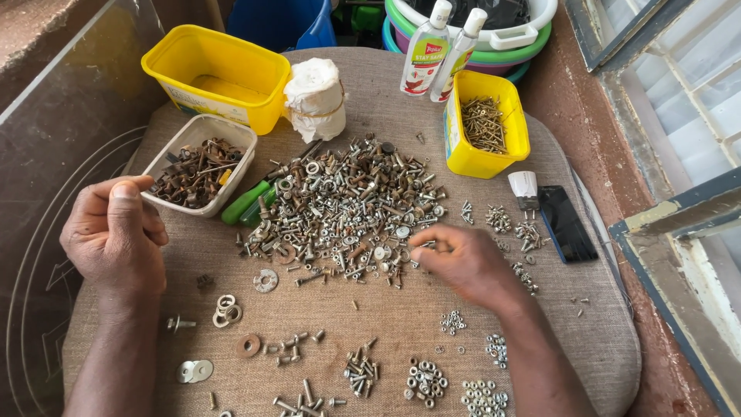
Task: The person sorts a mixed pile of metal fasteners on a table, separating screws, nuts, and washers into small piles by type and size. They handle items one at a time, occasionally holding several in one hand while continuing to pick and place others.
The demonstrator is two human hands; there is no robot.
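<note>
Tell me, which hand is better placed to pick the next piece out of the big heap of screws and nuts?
Probably the right hand: its fingertips already touch the edge of the heap. The left hand hovers loosely closed beside the white tub, clear of the heap.

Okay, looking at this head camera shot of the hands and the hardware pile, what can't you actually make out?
- Head view: what the right hand pinches at the edge of the mixed hardware pile; its fingertips cover it.
- Whether the closed left hand holds anything; curled fingers hide the palm.
- Sorted nuts at bottom: cut off by the frame edge.
- Blue bin: contents cropped at top.
</note>
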